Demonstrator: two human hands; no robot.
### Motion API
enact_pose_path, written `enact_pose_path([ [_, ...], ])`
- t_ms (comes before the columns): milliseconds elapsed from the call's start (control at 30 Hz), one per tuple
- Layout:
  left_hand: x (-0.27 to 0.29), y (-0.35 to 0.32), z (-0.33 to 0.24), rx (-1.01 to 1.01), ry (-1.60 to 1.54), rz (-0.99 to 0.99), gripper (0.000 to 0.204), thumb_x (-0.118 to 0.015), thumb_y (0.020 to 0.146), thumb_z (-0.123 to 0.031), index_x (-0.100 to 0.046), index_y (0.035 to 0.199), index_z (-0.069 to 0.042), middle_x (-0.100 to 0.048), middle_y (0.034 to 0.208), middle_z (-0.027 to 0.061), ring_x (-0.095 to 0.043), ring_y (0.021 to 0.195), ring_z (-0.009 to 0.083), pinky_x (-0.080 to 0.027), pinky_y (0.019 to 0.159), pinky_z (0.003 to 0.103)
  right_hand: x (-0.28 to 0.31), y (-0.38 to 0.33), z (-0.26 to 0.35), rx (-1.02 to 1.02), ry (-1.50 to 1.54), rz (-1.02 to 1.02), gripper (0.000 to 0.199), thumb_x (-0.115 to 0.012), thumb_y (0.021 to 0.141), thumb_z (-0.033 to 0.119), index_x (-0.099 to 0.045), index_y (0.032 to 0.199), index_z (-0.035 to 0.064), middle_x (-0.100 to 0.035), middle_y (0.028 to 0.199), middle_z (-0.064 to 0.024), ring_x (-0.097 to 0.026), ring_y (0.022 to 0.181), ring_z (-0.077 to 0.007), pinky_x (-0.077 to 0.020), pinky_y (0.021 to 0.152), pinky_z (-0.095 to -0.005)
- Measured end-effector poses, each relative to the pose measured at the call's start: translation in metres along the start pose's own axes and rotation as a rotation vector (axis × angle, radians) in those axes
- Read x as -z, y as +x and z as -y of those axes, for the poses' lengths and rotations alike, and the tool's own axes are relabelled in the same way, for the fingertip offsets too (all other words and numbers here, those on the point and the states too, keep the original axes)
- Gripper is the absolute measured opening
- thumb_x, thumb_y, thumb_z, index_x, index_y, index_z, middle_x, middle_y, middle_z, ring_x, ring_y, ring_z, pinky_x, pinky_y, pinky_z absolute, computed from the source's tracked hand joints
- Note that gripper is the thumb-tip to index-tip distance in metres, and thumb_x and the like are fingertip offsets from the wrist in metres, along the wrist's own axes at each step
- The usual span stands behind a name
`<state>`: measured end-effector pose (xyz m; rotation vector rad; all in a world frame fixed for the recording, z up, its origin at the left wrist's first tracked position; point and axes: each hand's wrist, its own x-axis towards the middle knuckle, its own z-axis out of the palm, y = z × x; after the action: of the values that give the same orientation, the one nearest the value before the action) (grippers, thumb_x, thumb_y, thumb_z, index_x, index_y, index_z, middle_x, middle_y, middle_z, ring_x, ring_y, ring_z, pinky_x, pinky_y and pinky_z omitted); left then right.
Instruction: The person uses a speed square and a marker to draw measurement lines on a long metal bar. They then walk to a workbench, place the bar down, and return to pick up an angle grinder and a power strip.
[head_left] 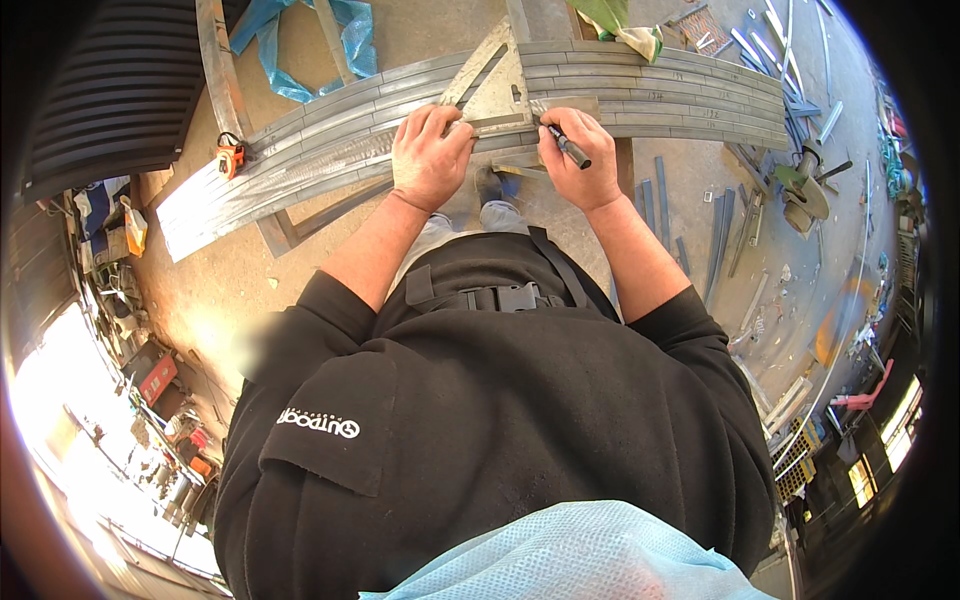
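Observation:
Long grey metal strips point(350, 112) lie side by side across a support in front of me, with handwritten marks on some of them. A metal triangle square point(503, 88) rests on the strips. My left hand point(430, 155) has its fingers curled at the square's near left corner, gripping it; the fingertips are partly hidden. My right hand point(585, 160) is closed around a black marker point(568, 146), its tip by the square's near right corner. An orange and black tape measure point(230, 156) sits on the strips towards their left end.
Blue plastic wrap point(355, 35) and a green cloth point(625, 28) lie at the far side. Metal offcuts point(720, 235) are scattered on the floor to the right, near a machine with a round part point(803, 195). Dark corrugated sheeting point(110, 90) stands at the far left.

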<state>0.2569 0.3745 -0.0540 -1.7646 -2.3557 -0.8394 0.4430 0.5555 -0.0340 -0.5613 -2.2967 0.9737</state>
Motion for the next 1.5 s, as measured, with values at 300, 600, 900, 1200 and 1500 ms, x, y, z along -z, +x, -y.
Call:
enact_pose_path([
  [300,0.004,0.001,0.001,-0.001,-0.026,0.005,0.019,-0.085,0.085,-0.013,-0.074,0.1,-0.012,-0.071,0.12,0.003,-0.066,0.121,0.0319,-0.053,0.103,0.047,0.027,-0.013,0.004,-0.178,0.033,-0.099,0.011,-0.076,0.097,0.004,-0.073,0.108,0.0026,-0.076,0.094,-0.014,-0.074,0.083,-0.0322,-0.0584,0.077,-0.0383],
  [600,0.058,-0.042,0.047,0.035,-0.025,0.023,0.02,-0.083,0.084,-0.01,-0.073,0.1,-0.012,-0.072,0.125,0.0032,-0.065,0.124,0.0328,-0.052,0.105,0.049,0.042,-0.039,0.0,-0.27,0.031,-0.059,0.012,-0.076,0.1,0.006,-0.073,0.11,0.0021,-0.077,0.094,-0.0137,-0.072,0.079,-0.0271,-0.0578,0.075,-0.0366],
  [900,0.073,-0.061,0.078,0.035,-0.047,0.069,0.022,-0.083,0.083,-0.004,-0.073,0.102,-0.009,-0.071,0.127,0.0069,-0.064,0.124,0.036,-0.053,0.108,0.05,0.028,-0.031,0.011,-0.237,0.082,-0.001,0.012,-0.076,0.1,0.005,-0.073,0.111,0.002,-0.076,0.094,-0.0128,-0.073,0.08,-0.0271,-0.0578,0.076,-0.0363],
  [1200,0.08,-0.061,0.086,0.032,-0.064,0.064,0.022,-0.083,0.084,-0.003,-0.072,0.102,-0.008,-0.071,0.126,0.0085,-0.064,0.122,0.0368,-0.054,0.105,0.048,0.019,-0.029,0.018,-0.21,0.075,0.045,0.012,-0.075,0.1,0.004,-0.073,0.111,0.0021,-0.074,0.092,-0.0119,-0.071,0.08,-0.0265,-0.0572,0.076,-0.0364],
  [1500,0.071,-0.055,0.08,0.024,-0.056,0.045,0.019,-0.084,0.085,-0.005,-0.073,0.1,-0.009,-0.07,0.124,0.0077,-0.065,0.121,0.0354,-0.056,0.103,0.047,0.015,-0.026,0.018,-0.208,0.095,0.056,0.013,-0.076,0.1,0.006,-0.074,0.112,0.0026,-0.075,0.094,-0.012,-0.072,0.081,-0.0275,-0.0573,0.077,-0.0368],
])
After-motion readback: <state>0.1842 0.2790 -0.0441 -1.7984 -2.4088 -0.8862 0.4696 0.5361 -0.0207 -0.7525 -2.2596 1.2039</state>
